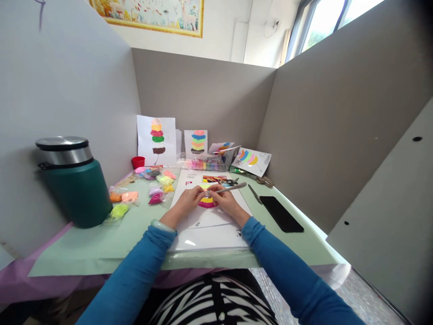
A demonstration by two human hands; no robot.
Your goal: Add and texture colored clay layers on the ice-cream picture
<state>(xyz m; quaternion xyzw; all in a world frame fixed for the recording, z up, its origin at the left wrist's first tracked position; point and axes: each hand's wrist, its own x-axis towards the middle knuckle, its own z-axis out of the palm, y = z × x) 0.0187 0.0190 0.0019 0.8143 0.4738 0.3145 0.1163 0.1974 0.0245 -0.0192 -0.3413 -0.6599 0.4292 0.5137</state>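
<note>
A white sheet point(209, 216) lies on the pale green desk point(101, 246) in front of me, with a clay picture point(207, 202) of pink, yellow and orange bands on it. My left hand point(190, 198) rests on the sheet at the picture's left edge, fingers curled and pressing there. My right hand point(225, 199) is closed round a metal tool point(227, 189) whose tip points left over the picture. Both sleeves are blue.
A dark green flask point(75, 183) stands at the left. Bags of coloured clay point(156, 187) lie between it and the sheet. A black phone point(281, 214), a small blade point(254, 194), a red cup point(138, 161) and finished clay pictures point(157, 140) stand around. Grey partitions wall the desk.
</note>
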